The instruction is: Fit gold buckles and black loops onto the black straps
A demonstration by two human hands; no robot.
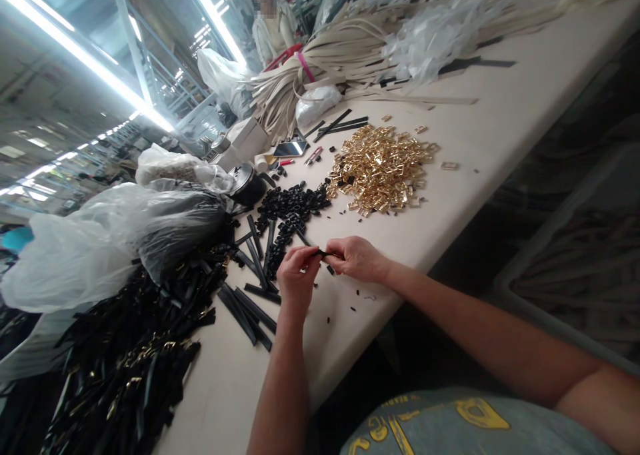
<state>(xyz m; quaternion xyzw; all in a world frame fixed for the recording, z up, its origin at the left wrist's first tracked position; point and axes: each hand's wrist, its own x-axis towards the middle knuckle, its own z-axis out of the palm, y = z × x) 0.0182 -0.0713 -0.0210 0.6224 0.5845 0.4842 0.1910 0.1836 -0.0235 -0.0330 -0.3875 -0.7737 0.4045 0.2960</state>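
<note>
My left hand [297,268] and my right hand [357,258] meet over the table, both with fingers pinched on a small black strap piece [323,253]. The fingers hide most of it, so its full length cannot be seen. Just beyond the left hand lies a pile of small black loops [290,208]. Several flat black strips [255,308] rest to the left of that hand. Farther off, past the right hand, is a heap of gold rectangular buckles [383,168].
At the left, black straps with gold fittings [130,362] are heaped beside clear plastic bags [100,242]. A phone [290,149], a black lidded pot [247,183] and bundled beige straps [330,55] lie farther back. The table edge [450,232] runs along the right; a person [273,32] is behind.
</note>
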